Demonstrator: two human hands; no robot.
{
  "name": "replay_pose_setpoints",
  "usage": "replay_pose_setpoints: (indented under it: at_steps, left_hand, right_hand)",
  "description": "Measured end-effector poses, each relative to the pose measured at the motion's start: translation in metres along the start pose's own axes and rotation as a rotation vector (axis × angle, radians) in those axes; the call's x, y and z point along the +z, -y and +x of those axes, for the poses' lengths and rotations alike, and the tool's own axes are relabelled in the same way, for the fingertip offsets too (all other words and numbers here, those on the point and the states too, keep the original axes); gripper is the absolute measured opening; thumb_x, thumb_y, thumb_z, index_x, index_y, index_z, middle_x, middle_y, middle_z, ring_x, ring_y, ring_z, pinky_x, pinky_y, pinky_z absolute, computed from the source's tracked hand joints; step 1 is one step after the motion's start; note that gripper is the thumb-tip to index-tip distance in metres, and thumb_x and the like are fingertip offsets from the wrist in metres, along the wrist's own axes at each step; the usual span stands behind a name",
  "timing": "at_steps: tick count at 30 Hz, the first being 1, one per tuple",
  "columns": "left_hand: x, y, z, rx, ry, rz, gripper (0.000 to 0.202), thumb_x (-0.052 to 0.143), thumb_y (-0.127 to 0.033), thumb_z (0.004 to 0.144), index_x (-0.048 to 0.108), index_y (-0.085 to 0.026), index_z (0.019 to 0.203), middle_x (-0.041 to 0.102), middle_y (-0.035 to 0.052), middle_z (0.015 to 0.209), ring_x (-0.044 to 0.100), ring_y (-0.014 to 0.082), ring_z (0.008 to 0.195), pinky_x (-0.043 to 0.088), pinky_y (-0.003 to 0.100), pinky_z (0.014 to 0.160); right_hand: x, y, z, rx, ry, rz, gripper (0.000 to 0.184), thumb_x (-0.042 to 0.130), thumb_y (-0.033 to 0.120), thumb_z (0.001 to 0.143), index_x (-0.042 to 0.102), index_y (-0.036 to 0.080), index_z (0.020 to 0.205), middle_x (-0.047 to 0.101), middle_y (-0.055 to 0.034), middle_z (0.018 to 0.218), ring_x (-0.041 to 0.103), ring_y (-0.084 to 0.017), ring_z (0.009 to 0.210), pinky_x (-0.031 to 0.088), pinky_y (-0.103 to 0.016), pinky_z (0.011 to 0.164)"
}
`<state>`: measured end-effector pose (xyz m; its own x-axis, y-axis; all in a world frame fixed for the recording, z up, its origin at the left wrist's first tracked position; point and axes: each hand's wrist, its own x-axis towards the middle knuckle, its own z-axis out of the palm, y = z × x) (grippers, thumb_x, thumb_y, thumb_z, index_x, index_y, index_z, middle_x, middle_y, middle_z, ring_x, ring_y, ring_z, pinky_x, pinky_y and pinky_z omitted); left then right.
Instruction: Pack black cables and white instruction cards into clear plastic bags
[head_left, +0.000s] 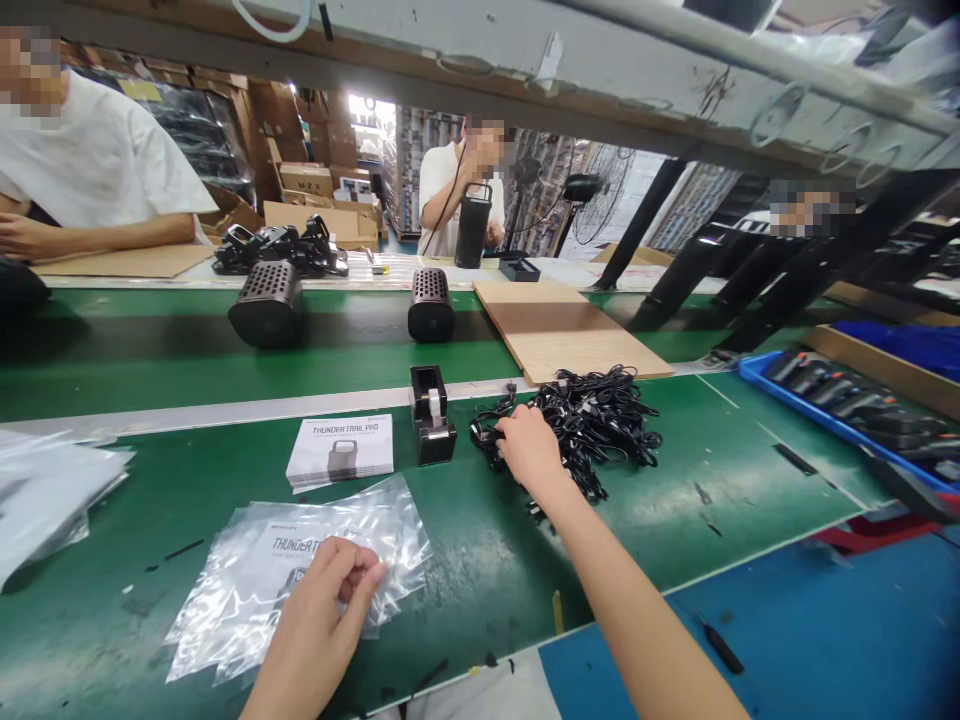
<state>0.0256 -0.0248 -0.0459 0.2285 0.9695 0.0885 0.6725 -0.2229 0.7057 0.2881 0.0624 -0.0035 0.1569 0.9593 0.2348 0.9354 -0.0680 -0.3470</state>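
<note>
My left hand (330,600) is over a stack of clear plastic bags (240,560), thumb and fingers pinched together on the film of the top bag. Through that bag a printed "Thunder Trail Pro" sheet shows. My right hand (531,450) reaches to the left side of a tangled pile of black cables (600,420); its fingers are curled on a cable there, with the fingertips partly hidden. Between the hands and farther back stand a stack of white printed manuals (341,450) and a black tape dispenser (433,415).
Black speakers (431,305) sit on the green belt (352,330) behind. A wooden board (570,330) lies beyond the cables. At right is a blue tray (847,420) of dark devices. White bags (52,490) lie at left. Co-workers sit across; a shelf beam (480,70) hangs overhead.
</note>
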Motion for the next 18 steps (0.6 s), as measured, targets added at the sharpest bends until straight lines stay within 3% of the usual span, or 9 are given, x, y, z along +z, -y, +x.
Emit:
replay_pose_setpoints:
  at_steps: [4, 6, 8, 10, 12, 14, 18]
  left_hand:
    - [0.0, -0.004, 0.0, -0.008, -0.004, -0.012, 0.021, 0.043, -0.037, 0.084, 0.053, -0.023, 0.072, 0.052, -0.001, 0.072, 0.051, 0.0144, 0.059, 0.044, 0.026, 0.057]
    - [0.0, -0.006, 0.0, -0.017, 0.002, -0.015, 0.022, 0.041, -0.035, 0.085, 0.052, -0.022, 0.071, 0.052, -0.0009, 0.073, 0.051, 0.0142, 0.06, 0.043, 0.027, 0.059]
    - [-0.001, -0.006, 0.0, -0.037, 0.016, -0.026, 0.022, 0.039, -0.034, 0.086, 0.051, -0.022, 0.072, 0.051, -0.0006, 0.073, 0.05, 0.0143, 0.061, 0.043, 0.027, 0.06]
    - [-0.001, -0.006, 0.0, -0.047, 0.044, -0.044, 0.021, 0.039, -0.033, 0.087, 0.051, -0.022, 0.074, 0.051, -0.0002, 0.074, 0.05, 0.0148, 0.063, 0.043, 0.027, 0.061]
    - [0.0, -0.004, 0.0, -0.05, 0.069, -0.082, 0.019, 0.039, -0.031, 0.087, 0.051, -0.022, 0.075, 0.051, 0.0006, 0.076, 0.052, 0.0156, 0.067, 0.044, 0.027, 0.062]
    - [0.0, -0.001, -0.001, -0.059, 0.06, -0.148, 0.017, 0.039, -0.029, 0.086, 0.051, -0.022, 0.077, 0.052, 0.0012, 0.077, 0.053, 0.0162, 0.07, 0.044, 0.028, 0.064]
    - [0.0, 0.002, -0.002, -0.102, -0.041, -0.261, 0.018, 0.041, -0.034, 0.086, 0.049, -0.022, 0.077, 0.05, 0.0004, 0.075, 0.051, 0.016, 0.07, 0.043, 0.027, 0.065]
  right_hand:
    - [0.0, 0.0, -0.012, -0.021, -0.087, 0.119, 0.008, 0.053, 0.024, 0.081, 0.059, 0.017, 0.08, 0.058, -0.0074, 0.085, 0.051, -0.021, 0.085, 0.041, -0.033, 0.076]
    - [0.001, 0.013, -0.034, 0.045, -0.099, 0.36, 0.017, 0.045, 0.031, 0.086, 0.054, 0.017, 0.087, 0.058, -0.0055, 0.082, 0.053, -0.016, 0.075, 0.044, -0.029, 0.069]
    - [0.006, 0.032, -0.058, 0.174, 0.041, 0.825, 0.019, 0.049, 0.036, 0.083, 0.052, 0.017, 0.085, 0.058, -0.0016, 0.071, 0.053, -0.012, 0.061, 0.043, -0.024, 0.055]
    - [0.015, 0.053, -0.082, 0.312, 0.293, 1.24, 0.022, 0.06, 0.037, 0.076, 0.051, 0.017, 0.076, 0.055, 0.0025, 0.058, 0.051, -0.01, 0.051, 0.04, -0.02, 0.047]
    - [0.027, 0.071, -0.099, 0.421, 0.435, 1.457, 0.027, 0.068, 0.036, 0.068, 0.051, 0.016, 0.075, 0.056, 0.003, 0.057, 0.053, -0.009, 0.05, 0.043, -0.02, 0.049]
    - [0.037, 0.08, -0.108, 0.489, 0.455, 1.531, 0.033, 0.073, 0.036, 0.062, 0.053, 0.015, 0.078, 0.06, 0.0018, 0.061, 0.057, -0.01, 0.053, 0.047, -0.022, 0.055]
    - [0.045, 0.078, -0.111, 0.52, 0.373, 1.48, 0.036, 0.074, 0.038, 0.059, 0.053, 0.015, 0.078, 0.062, 0.0011, 0.065, 0.062, -0.012, 0.059, 0.05, -0.023, 0.059]
